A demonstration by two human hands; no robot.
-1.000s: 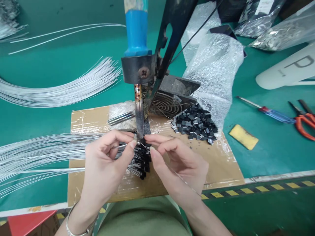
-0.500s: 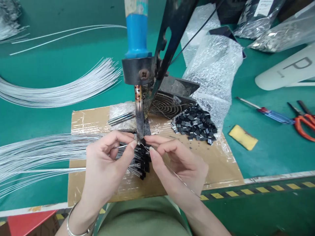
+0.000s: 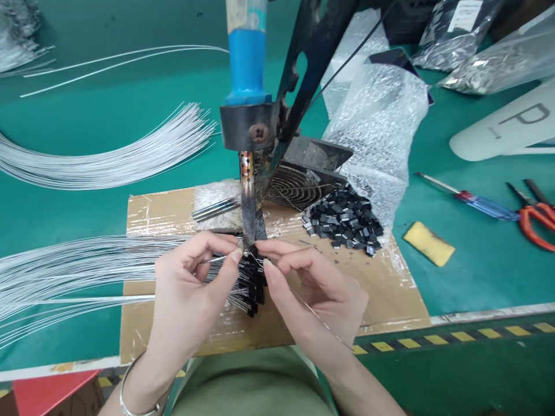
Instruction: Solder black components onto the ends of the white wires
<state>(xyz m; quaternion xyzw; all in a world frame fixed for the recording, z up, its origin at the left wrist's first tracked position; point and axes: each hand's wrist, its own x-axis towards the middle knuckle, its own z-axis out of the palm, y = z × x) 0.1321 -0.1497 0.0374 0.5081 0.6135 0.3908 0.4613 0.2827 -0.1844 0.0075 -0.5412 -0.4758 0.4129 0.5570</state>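
Note:
My left hand [image 3: 191, 294] is closed in a pinch on a thin white wire [image 3: 219, 258], its fingertips just under the tip of the soldering iron [image 3: 248, 214]. Solder wire [image 3: 321, 319] runs across the palm of my right hand [image 3: 318, 289], pinched between thumb and forefinger, with its end at the iron's tip. Whatever small part sits at the wire's end is mostly hidden by the fingertips. Beneath the hands lies a bundle of white wires [image 3: 99, 260] with black pieces [image 3: 255, 283] on their ends.
A clamp [image 3: 247, 128] on a black bracket holds the iron upright. Cardboard [image 3: 368, 289] covers the work spot. To the right are a heap of black parts [image 3: 347, 219], bubble wrap [image 3: 377, 121], a yellow sponge [image 3: 429, 243], a screwdriver [image 3: 485, 206] and orange-handled pliers [image 3: 537, 222].
The camera view has shifted slightly, so the iron and my hands appear a little farther right. Both hands keep the same grip at the iron's tip.

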